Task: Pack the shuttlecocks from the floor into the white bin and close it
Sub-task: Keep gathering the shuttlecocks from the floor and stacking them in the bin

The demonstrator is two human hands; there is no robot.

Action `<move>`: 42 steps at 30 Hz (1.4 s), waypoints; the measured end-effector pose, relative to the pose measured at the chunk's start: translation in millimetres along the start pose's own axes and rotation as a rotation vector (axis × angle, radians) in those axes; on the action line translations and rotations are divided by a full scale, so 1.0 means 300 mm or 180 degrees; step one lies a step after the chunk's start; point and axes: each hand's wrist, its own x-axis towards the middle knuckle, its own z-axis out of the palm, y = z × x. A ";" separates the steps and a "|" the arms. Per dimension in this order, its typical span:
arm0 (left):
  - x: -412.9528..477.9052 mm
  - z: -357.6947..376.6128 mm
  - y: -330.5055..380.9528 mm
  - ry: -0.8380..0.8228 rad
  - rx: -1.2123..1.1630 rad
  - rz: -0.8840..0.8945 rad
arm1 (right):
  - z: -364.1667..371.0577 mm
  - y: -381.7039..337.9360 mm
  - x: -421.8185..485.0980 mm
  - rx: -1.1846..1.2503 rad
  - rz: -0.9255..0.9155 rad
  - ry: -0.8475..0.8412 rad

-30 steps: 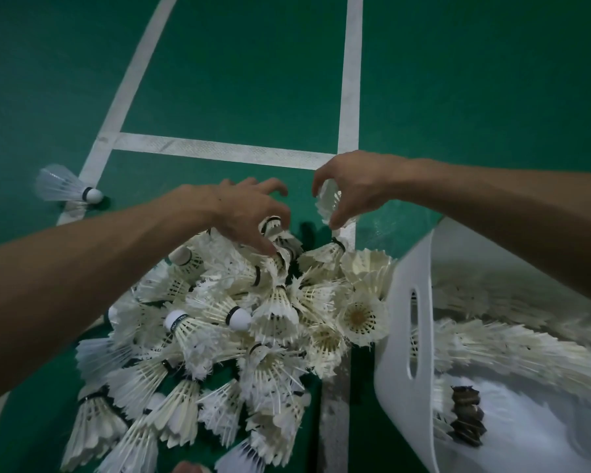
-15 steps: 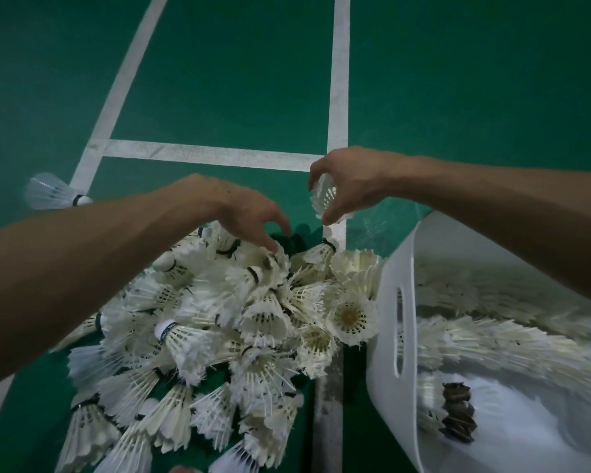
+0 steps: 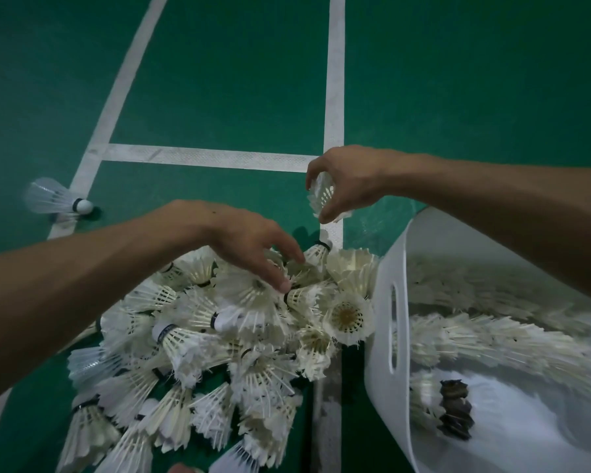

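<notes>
Left of the white plastic bin [image 3: 381, 353], a heap of white feather shuttlecocks [image 3: 191, 343] defies counting; one lone shuttlecock [image 3: 53, 199] lies farther left. The right grip [image 3: 352, 179] pinches one held shuttlecock [image 3: 323, 194]. Whether the left grip [image 3: 243, 240] pinches anything is unclear.

Dim even light, wide-angle bending at edges, bin interior blurred, soft shadows
</notes>
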 end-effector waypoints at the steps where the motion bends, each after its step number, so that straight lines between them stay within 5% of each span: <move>1: -0.003 0.007 0.001 0.0060 0.0126 0.0015 | -0.003 -0.005 -0.006 -0.0019 0.0000 0.0017; 10: -0.104 0.063 0.006 0.0562 0.0048 -0.0152 | -0.016 -0.039 -0.087 -0.0044 -0.0050 0.0114; 19: -0.080 0.208 0.039 0.0924 -0.0393 -0.1162 | 0.012 -0.087 -0.223 -0.0272 -0.0201 0.0413; 27: -0.167 0.191 0.051 0.1544 -0.1991 -0.0515 | 0.000 -0.104 -0.367 0.0315 -0.0496 0.1107; 32: -0.257 0.129 0.105 0.2344 -0.2949 -0.0020 | -0.027 -0.091 -0.457 0.1383 -0.0349 0.1634; 37: -0.319 0.037 0.238 0.2901 -0.3352 0.0776 | -0.061 -0.033 -0.565 0.1658 -0.0268 0.2206; 42: -0.300 -0.015 0.386 0.2753 -0.2940 0.1355 | -0.061 0.087 -0.679 0.1933 -0.0008 0.2609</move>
